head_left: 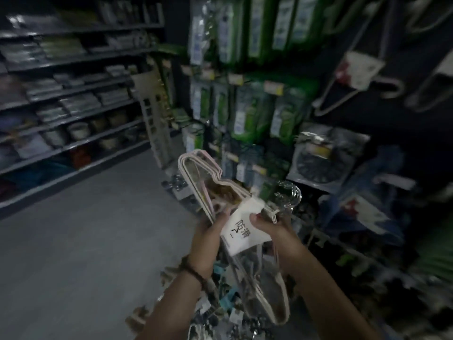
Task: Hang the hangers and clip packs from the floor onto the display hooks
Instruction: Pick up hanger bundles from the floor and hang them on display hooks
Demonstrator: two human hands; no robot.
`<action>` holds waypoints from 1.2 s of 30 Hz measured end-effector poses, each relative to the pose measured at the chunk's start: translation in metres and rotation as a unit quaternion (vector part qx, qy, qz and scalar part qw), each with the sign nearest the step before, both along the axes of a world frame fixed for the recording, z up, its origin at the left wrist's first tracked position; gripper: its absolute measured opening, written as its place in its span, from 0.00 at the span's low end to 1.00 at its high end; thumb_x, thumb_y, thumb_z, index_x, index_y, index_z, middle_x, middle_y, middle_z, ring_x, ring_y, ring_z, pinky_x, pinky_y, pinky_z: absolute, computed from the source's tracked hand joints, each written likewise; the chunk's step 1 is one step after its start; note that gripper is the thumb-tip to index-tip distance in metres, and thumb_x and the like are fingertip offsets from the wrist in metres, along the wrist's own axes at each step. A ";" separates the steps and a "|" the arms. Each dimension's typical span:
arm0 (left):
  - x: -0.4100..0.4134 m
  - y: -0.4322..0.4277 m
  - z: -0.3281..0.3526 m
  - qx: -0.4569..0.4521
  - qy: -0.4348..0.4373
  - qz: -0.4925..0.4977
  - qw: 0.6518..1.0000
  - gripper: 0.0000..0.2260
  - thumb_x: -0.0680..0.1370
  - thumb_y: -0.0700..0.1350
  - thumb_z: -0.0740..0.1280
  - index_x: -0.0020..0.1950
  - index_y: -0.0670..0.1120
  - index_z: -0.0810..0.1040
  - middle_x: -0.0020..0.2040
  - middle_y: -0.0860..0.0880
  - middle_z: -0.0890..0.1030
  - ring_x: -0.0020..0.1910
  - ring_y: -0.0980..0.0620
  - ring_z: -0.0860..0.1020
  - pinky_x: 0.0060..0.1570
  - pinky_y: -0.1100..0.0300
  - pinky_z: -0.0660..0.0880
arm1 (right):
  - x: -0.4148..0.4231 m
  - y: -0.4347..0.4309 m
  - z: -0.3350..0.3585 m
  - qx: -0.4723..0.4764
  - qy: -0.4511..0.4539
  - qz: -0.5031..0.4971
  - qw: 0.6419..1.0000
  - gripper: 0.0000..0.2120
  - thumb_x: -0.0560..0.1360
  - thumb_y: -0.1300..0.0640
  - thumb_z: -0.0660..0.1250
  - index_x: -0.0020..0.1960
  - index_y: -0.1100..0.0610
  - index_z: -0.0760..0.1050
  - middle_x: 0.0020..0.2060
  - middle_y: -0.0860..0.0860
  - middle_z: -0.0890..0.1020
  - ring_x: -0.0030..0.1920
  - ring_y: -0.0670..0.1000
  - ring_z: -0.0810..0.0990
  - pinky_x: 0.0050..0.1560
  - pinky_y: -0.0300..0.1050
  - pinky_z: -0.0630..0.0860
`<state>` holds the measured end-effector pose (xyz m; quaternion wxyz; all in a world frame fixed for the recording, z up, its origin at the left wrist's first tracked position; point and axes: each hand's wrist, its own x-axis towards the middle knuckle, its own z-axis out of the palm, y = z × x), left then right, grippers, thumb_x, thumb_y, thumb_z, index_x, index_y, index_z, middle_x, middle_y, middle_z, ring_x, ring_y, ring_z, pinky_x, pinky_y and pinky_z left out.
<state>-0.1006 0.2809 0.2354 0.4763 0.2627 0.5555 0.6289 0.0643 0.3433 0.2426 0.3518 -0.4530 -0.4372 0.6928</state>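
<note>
I hold a bundle of pale pink and white hangers (pixel 196 165) with a white paper label (pixel 241 229) wrapped round its middle. My left hand (pixel 208 238) grips the bundle from the left, just under the label. My right hand (pixel 272 231) pinches the label's right side, thumb on top. The bundle's hooks (pixel 289 192) point up and right toward the display wall. Under my arms, several clip packs and hangers (pixel 220 312) lie in a heap on the floor. Similar hanger bundles (pixel 355 77) hang on the wall at the upper right.
Green-packaged goods (pixel 247 104) hang in rows on hooks straight ahead. A blue hanger bundle (pixel 367 192) and a round packed item (pixel 321 160) hang lower right. Stocked shelves (pixel 68 101) line the left side. Grey floor (pixel 85 241) stretches to the left. The picture is dim and blurred.
</note>
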 end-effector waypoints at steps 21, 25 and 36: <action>0.339 0.011 0.102 0.101 0.089 -0.264 0.955 0.09 0.80 0.46 0.74 0.41 0.44 0.83 0.38 0.43 0.86 0.38 0.40 0.86 0.47 0.35 0.83 | 0.319 -0.100 0.172 0.367 -0.606 -0.262 0.656 0.30 0.82 0.30 0.52 0.72 0.49 0.70 0.54 0.51 0.85 0.51 0.55 0.84 0.45 0.50 0.80; 0.419 0.011 0.126 0.143 0.104 -0.293 0.940 0.16 0.72 0.57 0.77 0.50 0.46 0.87 0.46 0.43 0.88 0.48 0.37 0.86 0.55 0.33 0.80 | 0.387 -0.098 0.181 0.381 -0.612 -0.225 0.656 0.18 0.85 0.40 0.51 0.71 0.45 0.67 0.50 0.50 0.83 0.45 0.55 0.83 0.42 0.54 0.80; 0.543 0.032 0.189 0.142 0.109 -0.399 0.899 0.23 0.82 0.64 0.59 0.59 0.51 0.87 0.54 0.49 0.89 0.56 0.50 0.86 0.55 0.58 0.81 | 0.552 -0.076 0.219 0.370 -0.616 -0.289 0.633 0.06 0.85 0.46 0.58 0.55 0.46 0.71 0.38 0.46 0.80 0.34 0.51 0.81 0.32 0.52 0.79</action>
